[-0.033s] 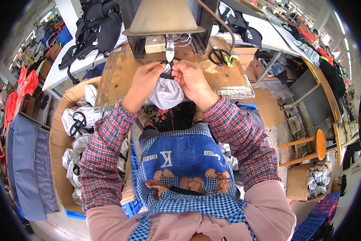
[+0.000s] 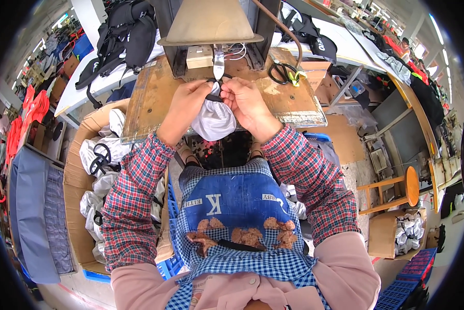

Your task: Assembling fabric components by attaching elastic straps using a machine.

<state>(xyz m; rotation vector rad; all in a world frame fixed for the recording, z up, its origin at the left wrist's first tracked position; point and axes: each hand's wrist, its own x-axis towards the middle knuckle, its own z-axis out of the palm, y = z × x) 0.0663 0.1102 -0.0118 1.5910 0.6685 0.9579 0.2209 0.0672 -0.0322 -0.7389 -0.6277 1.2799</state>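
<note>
My left hand (image 2: 188, 103) is closed, thumb and fingers pinching one side of a black strap (image 2: 213, 97). My right hand (image 2: 246, 102) pinches the other side of that strap, fingers curled. From the strap a small white cloth pouch (image 2: 214, 121) hangs over the front edge of the wooden worktable (image 2: 149, 103). Just beyond the fingertips, a pointed metal blade (image 2: 218, 64) comes down from a machine with a beige cone-shaped hood (image 2: 211, 23). The blade's tip is very close to the strap; whether they touch I cannot tell.
Black-handled scissors (image 2: 279, 73) lie at the table's right side. A pale switch box (image 2: 199, 57) stands left of the blade. On my left a large cardboard box (image 2: 77, 181) holds white pouches with black straps. A wooden stool (image 2: 411, 186) and a smaller carton (image 2: 384, 235) are at right.
</note>
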